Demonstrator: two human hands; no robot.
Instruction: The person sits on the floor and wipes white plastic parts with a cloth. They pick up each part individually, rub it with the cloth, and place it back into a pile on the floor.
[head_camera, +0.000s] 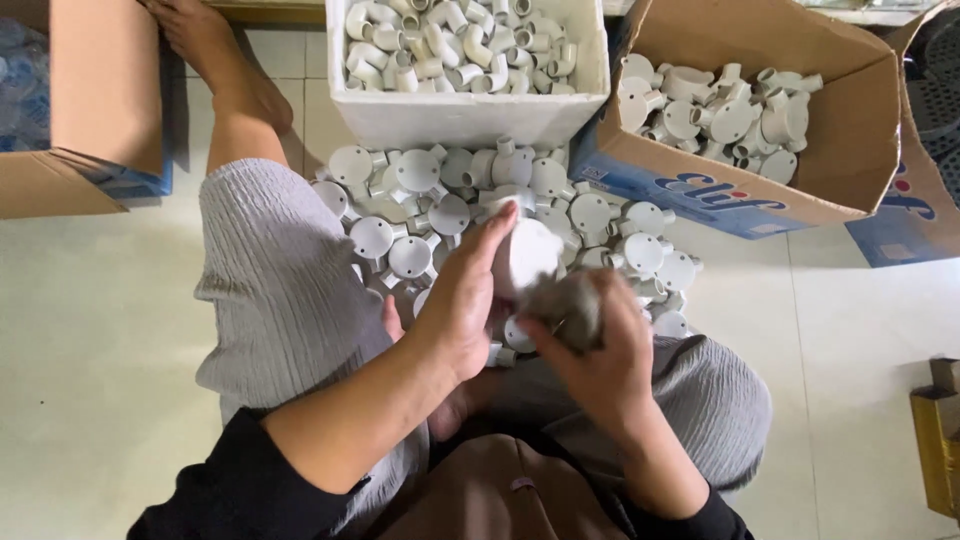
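Note:
I sit on the floor with my legs around a pile of white round plastic junction boxes (420, 190). My left hand (465, 300) grips one white junction box (530, 255) above the pile, fingers wrapped over its top. Pressed against that box is a grey cloth (568, 308), bunched in my right hand (600, 355). The box and the cloth are blurred by motion.
A white foam box (470, 115) of white pipe elbows stands behind the pile. To its right an open cardboard box (850, 150) holds more junction boxes. Another cardboard box (90, 110) is at the far left. A yellow object (940, 440) sits at the right edge.

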